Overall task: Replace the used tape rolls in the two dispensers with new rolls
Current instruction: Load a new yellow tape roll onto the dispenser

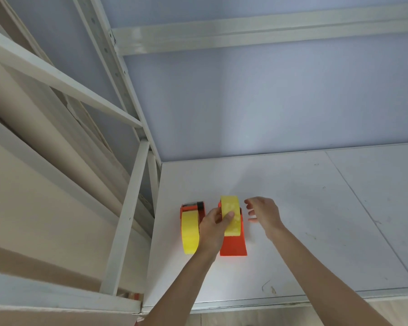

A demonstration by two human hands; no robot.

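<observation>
Two orange tape dispensers stand side by side on a white shelf board [292,208]. The left dispenser [193,207] carries a yellow tape roll [190,234]. A second yellow roll [231,216] sits upright on the right dispenser [233,245]. My left hand [216,225] grips this second roll, thumb on its face. My right hand [263,214] hovers just right of that roll, fingers spread, touching nothing.
A white metal shelving frame [127,208] rises at the left, with large brown paper rolls [45,137] behind it. A pale wall [269,102] backs the shelf. The shelf's front metal edge [292,300] runs below my arms.
</observation>
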